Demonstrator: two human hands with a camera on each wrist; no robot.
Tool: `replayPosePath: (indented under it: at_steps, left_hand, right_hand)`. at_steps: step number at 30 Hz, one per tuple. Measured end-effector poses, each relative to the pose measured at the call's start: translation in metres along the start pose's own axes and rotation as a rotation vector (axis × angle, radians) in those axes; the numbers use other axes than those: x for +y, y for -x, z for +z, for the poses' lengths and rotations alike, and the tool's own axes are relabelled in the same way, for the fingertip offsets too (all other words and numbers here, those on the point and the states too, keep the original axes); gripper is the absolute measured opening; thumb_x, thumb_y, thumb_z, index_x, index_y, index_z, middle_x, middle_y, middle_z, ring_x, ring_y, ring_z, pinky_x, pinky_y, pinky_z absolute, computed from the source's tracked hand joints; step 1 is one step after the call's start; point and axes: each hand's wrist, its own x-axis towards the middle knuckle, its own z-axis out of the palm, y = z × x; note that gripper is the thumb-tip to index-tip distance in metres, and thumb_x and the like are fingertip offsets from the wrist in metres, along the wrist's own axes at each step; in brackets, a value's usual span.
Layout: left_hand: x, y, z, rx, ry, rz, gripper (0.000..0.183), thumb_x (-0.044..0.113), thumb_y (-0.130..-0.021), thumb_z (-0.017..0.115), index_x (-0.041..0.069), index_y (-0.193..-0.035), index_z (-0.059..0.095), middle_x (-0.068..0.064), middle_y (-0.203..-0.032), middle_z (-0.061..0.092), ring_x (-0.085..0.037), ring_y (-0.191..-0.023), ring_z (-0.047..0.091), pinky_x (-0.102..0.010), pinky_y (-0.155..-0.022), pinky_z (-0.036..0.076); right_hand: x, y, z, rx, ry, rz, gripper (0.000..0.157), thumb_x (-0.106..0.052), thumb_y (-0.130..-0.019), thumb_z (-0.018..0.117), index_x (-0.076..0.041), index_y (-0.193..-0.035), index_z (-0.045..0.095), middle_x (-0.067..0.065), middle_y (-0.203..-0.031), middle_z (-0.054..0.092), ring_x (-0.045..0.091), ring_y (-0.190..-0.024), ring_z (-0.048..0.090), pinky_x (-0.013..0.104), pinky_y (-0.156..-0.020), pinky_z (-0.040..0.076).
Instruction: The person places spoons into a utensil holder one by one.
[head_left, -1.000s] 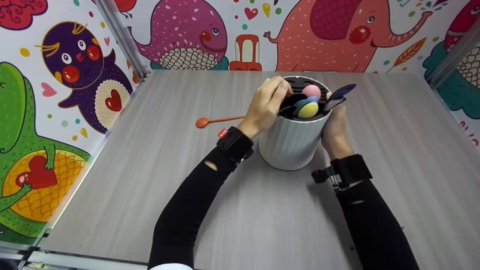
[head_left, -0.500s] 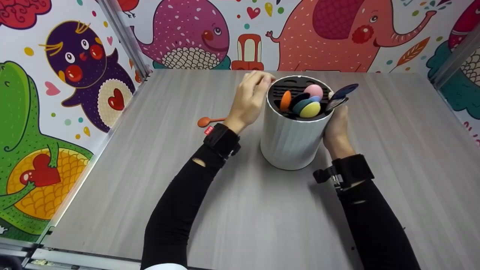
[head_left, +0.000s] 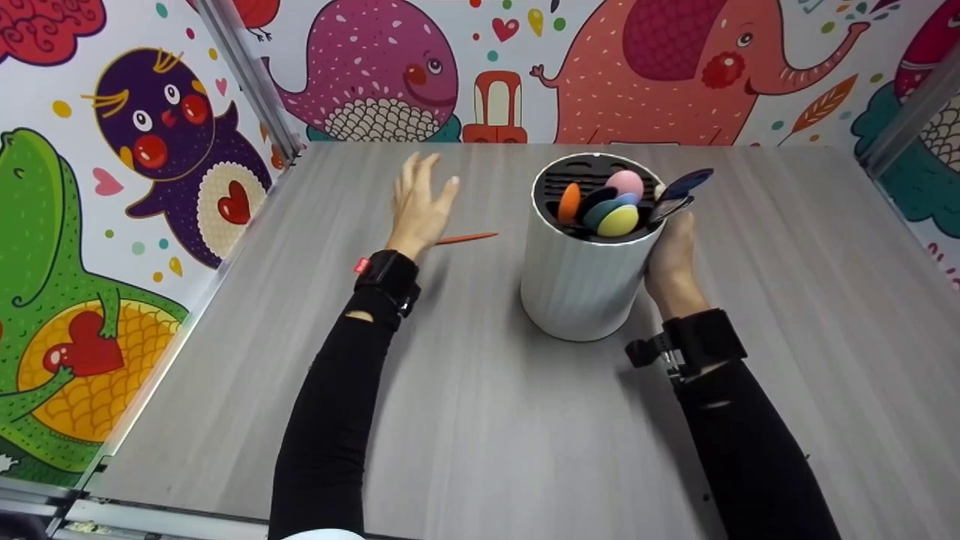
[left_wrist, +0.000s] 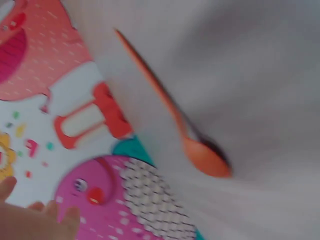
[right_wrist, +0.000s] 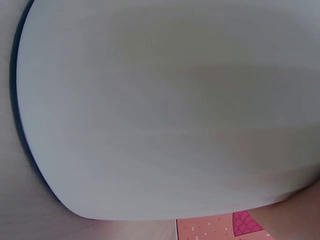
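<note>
My left hand (head_left: 418, 214) hovers over the grey table with its fingers spread and holds nothing. Below it lies an orange spoon (left_wrist: 206, 157); the head view shows only its handle (head_left: 472, 238), the bowl being hidden by the hand. To the right stands a white, ribbed, round utensil holder (head_left: 577, 289) with a black slotted top. My right hand (head_left: 673, 259) grips the holder's right side, its fingers mostly hidden behind it. Utensils stick out of the slots: an orange one (head_left: 569, 202), a pink one (head_left: 625, 183), a yellow one (head_left: 618, 220) and dark blue ones (head_left: 686, 182) leaning right.
Walls printed with cartoon animals (head_left: 382, 67) close off the back and the left side. Metal frame posts (head_left: 251, 82) stand at the corners. A metal rail (head_left: 165, 517) runs along the front left edge.
My left hand has come away from the holder's top and moved left over the orange spoon. An orange utensil now shows in the slots. My right hand has stayed at the holder.
</note>
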Motion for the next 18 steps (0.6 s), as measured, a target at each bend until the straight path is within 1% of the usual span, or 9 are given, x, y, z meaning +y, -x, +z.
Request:
replayPosePath:
  at_steps: [3, 6, 10, 14, 16, 18]
  left_hand:
    - [-0.015, 0.002, -0.002, -0.057, -0.084, -0.088, 0.069, 0.048, -0.105, 0.045, 0.017, -0.163, 0.022, -0.015, -0.169, 0.0, -0.036, -0.154, 0.007, -0.056, -0.121, 0.007]
    - [-0.029, 0.004, -0.003, -0.126, -0.176, -0.151, 0.077, 0.055, -0.104, 0.041, 0.021, -0.165, 0.009, -0.015, -0.169, -0.012, -0.037, -0.154, -0.006, -0.057, -0.121, -0.002]
    - [-0.047, 0.007, -0.002, -0.209, -0.294, -0.221, 0.084, 0.061, -0.102, 0.04, 0.021, -0.165, 0.0, -0.017, -0.167, -0.018, -0.037, -0.153, -0.015, -0.058, -0.12, -0.008]
    - [-0.062, 0.012, 0.001, -0.294, -0.38, -0.276, 0.093, 0.065, -0.099, 0.045, 0.02, -0.164, -0.003, -0.02, -0.166, -0.019, -0.04, -0.153, -0.016, -0.06, -0.119, -0.009]
    - [-0.067, 0.014, 0.003, -0.336, -0.401, -0.298, 0.096, 0.066, -0.097, 0.047, 0.019, -0.164, -0.004, -0.021, -0.166, -0.019, -0.041, -0.152, -0.016, -0.059, -0.119, -0.009]
    - [-0.07, 0.015, 0.004, -0.381, -0.403, -0.325, 0.096, 0.066, -0.097, 0.048, 0.02, -0.164, -0.005, -0.021, -0.166, -0.02, -0.041, -0.152, -0.017, -0.059, -0.119, -0.009]
  right_hand:
    - [0.0, 0.0, 0.001, -0.019, -0.006, -0.007, 0.045, -0.032, -0.104, 0.038, -0.005, -0.118, 0.072, 0.006, -0.116, 0.069, 0.017, -0.11, 0.06, 0.028, -0.102, 0.044]
    - [-0.001, 0.0, 0.002, -0.022, -0.017, 0.003, 0.046, -0.031, -0.105, 0.036, -0.005, -0.122, 0.07, 0.006, -0.119, 0.068, 0.017, -0.113, 0.059, 0.028, -0.105, 0.042]
    - [-0.002, 0.0, 0.002, -0.004, -0.036, 0.017, 0.045, -0.03, -0.105, 0.034, -0.006, -0.119, 0.07, 0.005, -0.118, 0.067, 0.016, -0.113, 0.058, 0.027, -0.105, 0.042]
    - [-0.001, 0.0, 0.002, -0.009, -0.045, 0.013, 0.045, -0.031, -0.105, 0.035, -0.006, -0.117, 0.07, 0.005, -0.116, 0.067, 0.017, -0.111, 0.058, 0.027, -0.104, 0.042]
    - [-0.001, 0.001, 0.002, -0.007, -0.027, 0.013, 0.044, -0.031, -0.104, 0.036, -0.007, -0.114, 0.071, 0.004, -0.113, 0.067, 0.016, -0.109, 0.059, 0.027, -0.103, 0.043]
    - [-0.001, 0.001, 0.002, -0.014, -0.037, 0.019, 0.043, -0.029, -0.103, 0.035, -0.006, -0.111, 0.071, 0.004, -0.111, 0.067, 0.016, -0.106, 0.058, 0.027, -0.102, 0.044]
